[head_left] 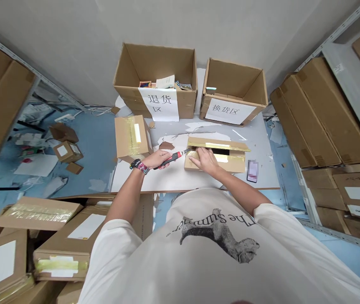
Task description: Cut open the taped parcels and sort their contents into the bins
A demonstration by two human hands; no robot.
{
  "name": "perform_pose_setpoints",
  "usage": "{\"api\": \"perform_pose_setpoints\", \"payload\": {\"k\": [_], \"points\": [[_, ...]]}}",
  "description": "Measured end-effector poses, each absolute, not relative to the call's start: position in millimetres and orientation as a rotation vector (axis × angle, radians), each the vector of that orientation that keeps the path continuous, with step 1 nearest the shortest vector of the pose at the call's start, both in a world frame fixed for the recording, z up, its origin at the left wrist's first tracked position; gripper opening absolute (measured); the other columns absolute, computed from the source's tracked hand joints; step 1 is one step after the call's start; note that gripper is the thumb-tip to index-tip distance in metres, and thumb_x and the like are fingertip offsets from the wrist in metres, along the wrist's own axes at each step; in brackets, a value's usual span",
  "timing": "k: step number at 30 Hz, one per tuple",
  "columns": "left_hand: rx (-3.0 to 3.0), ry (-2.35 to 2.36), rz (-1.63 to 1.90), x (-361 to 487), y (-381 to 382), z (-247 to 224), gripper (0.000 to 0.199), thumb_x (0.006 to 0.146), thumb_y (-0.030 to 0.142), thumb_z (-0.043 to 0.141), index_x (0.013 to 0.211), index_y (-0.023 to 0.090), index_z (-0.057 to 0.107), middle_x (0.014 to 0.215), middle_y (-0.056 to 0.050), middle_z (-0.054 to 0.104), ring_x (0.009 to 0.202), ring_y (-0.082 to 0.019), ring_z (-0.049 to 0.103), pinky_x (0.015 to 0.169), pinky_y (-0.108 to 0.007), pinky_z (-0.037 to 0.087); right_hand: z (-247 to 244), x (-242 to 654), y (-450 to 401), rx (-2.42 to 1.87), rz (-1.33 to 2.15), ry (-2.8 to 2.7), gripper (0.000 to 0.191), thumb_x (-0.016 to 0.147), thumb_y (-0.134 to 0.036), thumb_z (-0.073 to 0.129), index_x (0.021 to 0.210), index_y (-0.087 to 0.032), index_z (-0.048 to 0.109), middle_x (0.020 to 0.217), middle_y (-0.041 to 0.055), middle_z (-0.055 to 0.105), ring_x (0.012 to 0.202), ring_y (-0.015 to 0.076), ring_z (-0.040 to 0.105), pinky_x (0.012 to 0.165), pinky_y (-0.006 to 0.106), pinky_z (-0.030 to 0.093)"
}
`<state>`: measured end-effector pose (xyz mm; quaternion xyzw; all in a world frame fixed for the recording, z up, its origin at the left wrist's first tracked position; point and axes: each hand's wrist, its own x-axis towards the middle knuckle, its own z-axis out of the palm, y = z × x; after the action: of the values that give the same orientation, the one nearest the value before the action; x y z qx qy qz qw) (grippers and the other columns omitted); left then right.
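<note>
1. The head feed is the only one I have. In it, the two hands are apart, working over a pale table (256,135), and the person's own white T-shirt (218,240) fills the bottom of the frame.
2. My left hand (159,159) is closed around the red-and-black utility knife (171,159), with its blade tip at the taped carton (233,165). A patterned wristband (140,166) sits on that wrist.
3. My right hand (204,161) is pressed down on top of the carton, fingers spread, not gripping it.
4. The carton lies flat at the near middle of the table, just beside the phone (252,171), whose screen is blurred. Yellowish packing tape (218,145) runs across its top, beside a dark slit (221,151).
5. I judge it light and fairly stiff, though the top may give under pressure around the slit. The tape looks slick, so I would take hold on the bare cardboard sides, clear of the blade.
6. A second taped carton (132,138) sits at the table's left. Behind it are two open cartons, one (154,63) holding books (165,82) behind a paper sign (158,103), the other (233,90) with its own sign (230,111).
</note>
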<state>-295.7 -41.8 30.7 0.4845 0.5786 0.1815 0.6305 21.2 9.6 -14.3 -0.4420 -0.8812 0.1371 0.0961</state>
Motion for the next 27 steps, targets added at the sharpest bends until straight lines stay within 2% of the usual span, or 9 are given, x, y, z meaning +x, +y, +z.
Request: {"api": "perform_pose_setpoints", "payload": {"k": [8,11,16,20,23,27], "points": [[1.282,1.382,0.364,-288,-30,38,0.058,0.109,0.066,0.065,0.071,0.021,0.064,0.060,-0.006,0.066,0.044,-0.012,0.051,0.043,-0.024,0.035,-12,22,15,-1.223,0.309,-2.590,0.039,0.125,-0.049,0.051,0.128,-0.018,0.074,0.130,0.0204,0.076,0.122,0.0359,0.069,0.118,0.048,0.048],[1.305,1.363,0.347,-288,-31,40,0.058,0.107,0.066,0.067,0.071,0.021,0.064,0.062,-0.006,0.068,0.045,-0.012,0.052,0.046,-0.024,0.039,-9,22,17,-1.225,0.297,-2.571,0.036,0.126,-0.045,0.050,0.123,-0.019,0.074,0.126,0.0191,0.076,0.120,0.0352,0.069,0.116,0.047,0.048],[1.189,1.319,0.361,-303,-66,34,0.056,0.101,0.072,0.073,0.076,0.022,0.067,0.064,-0.006,0.070,0.046,-0.013,0.053,0.044,-0.024,0.034,-5,19,15,-1.351,0.341,-2.576,0.036,0.125,-0.036,0.046,0.121,-0.019,0.078,0.126,0.0184,0.078,0.120,0.0356,0.069,0.107,0.046,0.048],[1.043,1.376,0.541,-312,-103,23,0.058,0.097,0.077,0.070,0.079,0.021,0.067,0.069,-0.007,0.073,0.047,-0.013,0.054,0.046,-0.025,0.039,-2,15,12,-1.372,0.407,-2.555,0.038,0.123,-0.031,0.045,0.134,-0.020,0.080,0.135,0.0183,0.080,0.125,0.0373,0.069,0.111,0.048,0.047],[0.930,1.503,0.759,-314,-123,19,0.056,0.098,0.076,0.066,0.094,0.020,0.071,0.069,-0.005,0.072,0.048,-0.014,0.055,0.047,-0.025,0.042,2,13,11,-1.367,0.446,-2.552,0.042,0.122,-0.030,0.046,0.149,-0.019,0.077,0.141,0.0181,0.080,0.128,0.0375,0.068,0.113,0.049,0.046],[0.845,1.558,1.126,-302,-132,25,0.048,0.103,0.066,0.062,0.109,0.019,0.071,0.076,-0.004,0.076,0.054,-0.015,0.061,0.052,-0.026,0.048,9,10,9,-1.326,0.478,-2.576,0.043,0.123,-0.030,0.045,0.149,-0.020,0.079,0.141,0.0176,0.080,0.128,0.0360,0.067,0.113,0.048,0.048]]}}
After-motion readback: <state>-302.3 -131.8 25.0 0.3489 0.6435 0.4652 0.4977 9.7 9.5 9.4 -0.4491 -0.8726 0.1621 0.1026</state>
